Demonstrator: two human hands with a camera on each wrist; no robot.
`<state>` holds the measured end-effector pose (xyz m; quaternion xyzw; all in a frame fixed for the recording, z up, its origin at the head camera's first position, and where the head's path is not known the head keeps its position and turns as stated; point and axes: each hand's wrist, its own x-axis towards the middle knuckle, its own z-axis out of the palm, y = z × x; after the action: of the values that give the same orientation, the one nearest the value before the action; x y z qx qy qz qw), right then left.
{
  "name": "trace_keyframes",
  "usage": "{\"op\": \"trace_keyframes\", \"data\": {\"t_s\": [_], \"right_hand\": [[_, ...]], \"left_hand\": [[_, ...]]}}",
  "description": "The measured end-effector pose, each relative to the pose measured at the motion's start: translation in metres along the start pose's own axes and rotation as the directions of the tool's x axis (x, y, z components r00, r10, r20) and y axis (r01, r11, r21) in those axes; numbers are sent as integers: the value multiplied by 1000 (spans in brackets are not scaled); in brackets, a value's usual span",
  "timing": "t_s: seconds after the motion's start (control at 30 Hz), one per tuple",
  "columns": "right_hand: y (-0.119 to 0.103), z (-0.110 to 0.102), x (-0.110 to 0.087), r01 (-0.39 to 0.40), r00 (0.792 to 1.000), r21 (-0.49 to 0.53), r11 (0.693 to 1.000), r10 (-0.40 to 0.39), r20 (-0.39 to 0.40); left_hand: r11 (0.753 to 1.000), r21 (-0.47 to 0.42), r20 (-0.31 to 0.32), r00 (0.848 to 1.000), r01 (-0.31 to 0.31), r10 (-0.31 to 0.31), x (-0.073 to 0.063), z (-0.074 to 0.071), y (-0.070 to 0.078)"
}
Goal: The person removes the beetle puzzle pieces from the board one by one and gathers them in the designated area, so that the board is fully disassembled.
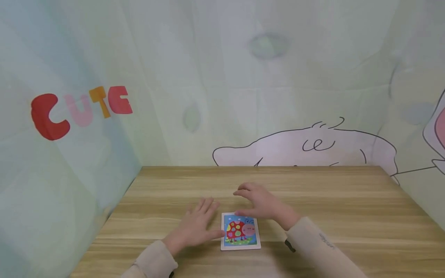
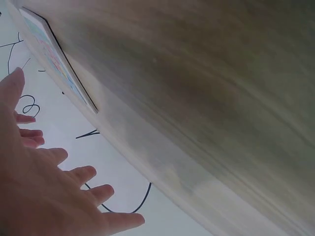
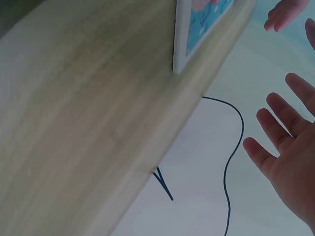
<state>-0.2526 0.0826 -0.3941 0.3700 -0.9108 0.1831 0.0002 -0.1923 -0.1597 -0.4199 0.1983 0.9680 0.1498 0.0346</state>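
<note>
A square picture puzzle (image 1: 240, 231) with a white border and a red spotted ladybug on blue lies flat on the wooden table (image 1: 167, 185). To its left, my left hand (image 1: 196, 226) is spread, its thumb overlapping the puzzle's left edge in the head view. My right hand (image 1: 260, 200) hovers by the far edge with fingers loosely extended and holds nothing. In the left wrist view the puzzle (image 2: 56, 54) shows edge-on, beyond the left hand's parted fingers. The right wrist view has a corner of the puzzle (image 3: 197, 29), with the right hand (image 3: 290, 142) off to its side.
Behind the table hangs a pale printed cloth (image 1: 208, 77) with a line-drawn animal (image 1: 288, 150). The left cloth wall bears coloured letters (image 1: 52, 116). The table's far edge (image 1: 260, 166) meets the back cloth.
</note>
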Motion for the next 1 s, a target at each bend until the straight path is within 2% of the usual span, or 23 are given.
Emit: {"op": "trace_keyframes", "data": {"t_s": [0.53, 0.77, 1.0], "right_hand": [[-9, 26, 15, -17, 996, 65, 998, 11, 87], [-12, 34, 18, -80, 986, 115, 990, 61, 157], [-13, 38, 21, -111, 977, 136, 984, 83, 198]], "left_hand": [[1000, -12, 75, 997, -2, 2, 4, 10, 3], [1000, -15, 92, 996, -2, 3, 4, 11, 4], [1000, -17, 106, 994, 7, -5, 4, 10, 7]]}}
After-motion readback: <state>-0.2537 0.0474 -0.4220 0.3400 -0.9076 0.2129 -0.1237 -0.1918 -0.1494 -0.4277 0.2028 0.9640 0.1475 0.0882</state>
